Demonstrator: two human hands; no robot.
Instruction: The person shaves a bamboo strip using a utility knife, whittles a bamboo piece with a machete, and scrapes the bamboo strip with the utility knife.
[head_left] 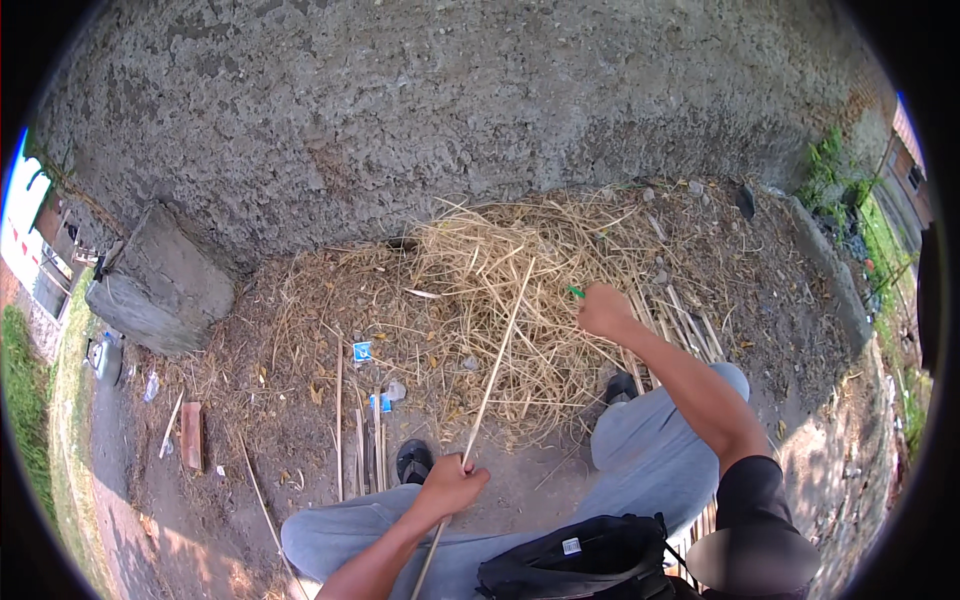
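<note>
My left hand point(452, 488) is closed around a long, thin bamboo strip point(502, 352). The strip slants up and away from my lap, its far end over a heap of pale shavings point(480, 255). To the right of it, my right hand point(606, 312) is held as a fist above the heap's right side. A small green end point(574, 292) sticks out of that fist; the rest of this object is hidden, so its kind does not show. The fist is apart from the strip.
Bundles of strips lie on the ground beside my left foot point(360, 445) and right leg point(688, 325). A rough wall point(480, 100) rises behind the shavings. A concrete block point(165, 280) stands at left, near a brick point(191, 436). A black bag point(575, 560) rests on my lap.
</note>
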